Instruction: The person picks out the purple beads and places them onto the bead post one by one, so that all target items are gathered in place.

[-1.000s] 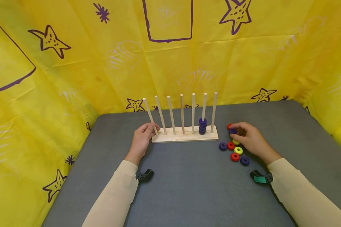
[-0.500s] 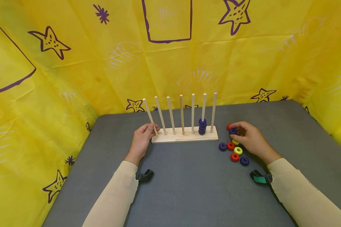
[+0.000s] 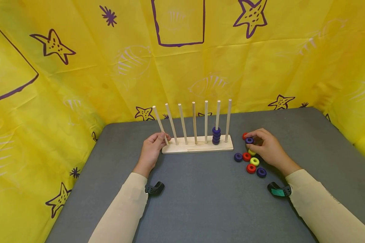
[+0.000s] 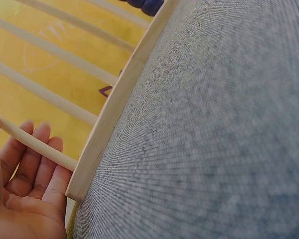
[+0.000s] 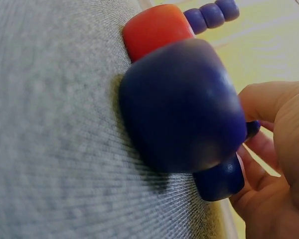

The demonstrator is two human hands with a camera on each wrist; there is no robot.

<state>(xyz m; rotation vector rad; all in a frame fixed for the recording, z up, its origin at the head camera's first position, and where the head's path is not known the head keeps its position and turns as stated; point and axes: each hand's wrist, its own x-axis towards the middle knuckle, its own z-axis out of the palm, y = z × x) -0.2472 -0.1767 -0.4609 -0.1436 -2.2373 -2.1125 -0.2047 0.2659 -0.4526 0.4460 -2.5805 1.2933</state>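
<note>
My left hand (image 3: 152,148) grips the leftmost peg (image 4: 37,144) near its foot; in the left wrist view the fingers lie behind it. That peg belongs to a wooden peg rack (image 3: 197,147) with several upright pegs. Several stacked blue rings (image 3: 216,136) sit on the second peg from the right. Right of the rack, my right hand (image 3: 269,148) pinches a blue ring (image 3: 249,140) between thumb and fingertips, its hole showing. Beneath that hand a yellow ring (image 3: 251,152) is partly hidden, and a red ring (image 3: 244,136) shows just beyond the fingertips.
Nearer me on the grey table (image 3: 200,202) lie loose rings: a blue one (image 3: 238,157), a red one (image 3: 246,156), a yellow one (image 3: 254,162), another red one (image 3: 251,168) and another blue one (image 3: 261,172). Yellow patterned cloth (image 3: 182,74) hangs behind the table.
The blue ring in my right fingers has tipped slightly, so its hole shows more clearly. My left hand keeps its place on the peg, and the loose rings lie as before.
</note>
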